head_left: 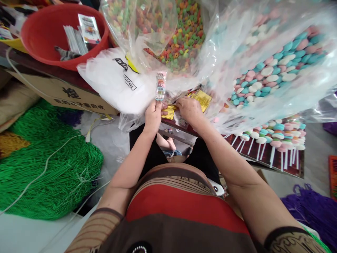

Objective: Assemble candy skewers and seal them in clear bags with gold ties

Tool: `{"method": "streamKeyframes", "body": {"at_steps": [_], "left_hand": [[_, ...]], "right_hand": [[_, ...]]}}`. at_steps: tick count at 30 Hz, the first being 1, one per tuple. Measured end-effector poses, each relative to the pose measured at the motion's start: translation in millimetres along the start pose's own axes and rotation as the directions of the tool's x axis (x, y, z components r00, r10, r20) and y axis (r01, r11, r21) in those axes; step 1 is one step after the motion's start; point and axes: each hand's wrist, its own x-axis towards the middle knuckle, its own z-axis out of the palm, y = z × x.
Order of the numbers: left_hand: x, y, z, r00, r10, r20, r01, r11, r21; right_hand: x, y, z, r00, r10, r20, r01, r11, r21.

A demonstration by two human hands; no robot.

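White "HAPPY" bag [113, 89], left grip [153, 117] pinching barcoded packet [160, 85], right grip [190, 109] beside gold ties [203, 100], hold unclear

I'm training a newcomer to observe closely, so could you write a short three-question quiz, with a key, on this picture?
1. Multiple choice: which hand has the small printed packet in its grip? A) left; B) right; C) neither.
2. True or false: in the picture, the bag of ring-shaped pieces lies between the red tub and the bag of pink, white and blue pieces.
3. Fill the gap: the stacked pieces at the right are mounted on ____ sticks.

Key:
1. A, the left hand.
2. True.
3. White.
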Motion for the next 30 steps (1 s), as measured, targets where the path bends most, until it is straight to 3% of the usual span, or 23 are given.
{"method": "streamKeyframes", "body": {"at_steps": [10,19,22,27,30], "left_hand": [[1,-2,1.3,0.999,0.036,-0.015,-0.035,0.998,0.055],[3,-4,2.4,0.999,0.024,-0.03,-0.023,0.998,0.05],[3,-5,2.3,0.999,0.035,-0.028,-0.033,0.998,0.05],[3,-5,2.1,0.999,0.037,-0.026,-0.036,0.997,0.067],[3,-4,1.6,0.999,0.033,-0.028,-0.031,0.997,0.073]], "right_hand": [[0,3,0,0.996,-0.083,0.038,0.083,0.996,-0.01],[2,19,-2,0.995,-0.029,-0.093,0.044,0.986,0.162],[2,20,-4,0.998,-0.013,-0.067,0.022,0.99,0.136],[0,14,-2,0.992,-0.122,0.029,0.121,0.992,0.049],[-1,13,1,0.994,-0.104,0.015,0.104,0.995,-0.003]]}}
